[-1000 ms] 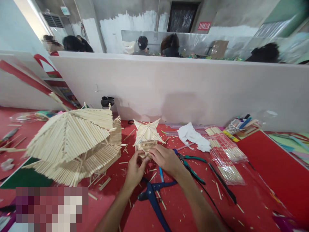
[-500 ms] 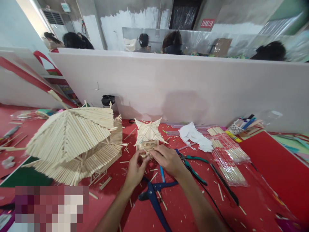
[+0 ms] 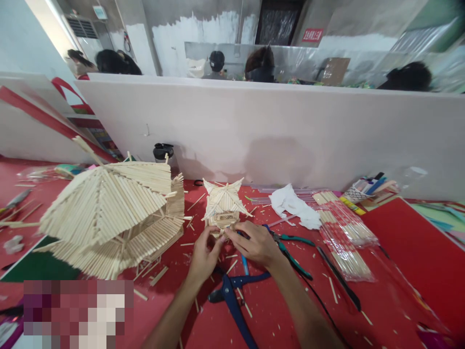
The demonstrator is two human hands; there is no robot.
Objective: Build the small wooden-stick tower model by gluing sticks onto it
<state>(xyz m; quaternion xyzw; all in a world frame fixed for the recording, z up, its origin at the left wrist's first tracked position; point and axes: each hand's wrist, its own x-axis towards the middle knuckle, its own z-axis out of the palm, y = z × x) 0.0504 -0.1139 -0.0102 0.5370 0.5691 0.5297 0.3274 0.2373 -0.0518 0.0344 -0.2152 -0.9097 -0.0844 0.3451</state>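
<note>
A small pavilion model (image 3: 225, 201) built of pale wooden sticks, with upturned roof corners, stands on the red table. At its front left base is my left hand (image 3: 204, 252), thumb and index finger curled close together. From the right, my right hand (image 3: 254, 244) reaches to the same front edge, its fingers bent and their tips close to the left thumb. What lies between the fingertips is too small and partly hidden to name. Below the hands lies a blue hand tool (image 3: 228, 286), and a blue stick-like object (image 3: 244, 264) sits under the right hand.
A large stick-built roof model (image 3: 105, 208) stands left. Green-handled pliers (image 3: 294, 257), a black bar-like tool (image 3: 337, 278), crumpled white tissue (image 3: 294, 206) and packs of sticks (image 3: 341, 232) lie right. A white panel (image 3: 232, 126) rises behind; several people sit beyond it.
My right hand's fingers have shifted slightly at the front of the small pavilion model. The left hand and the model look almost the same.
</note>
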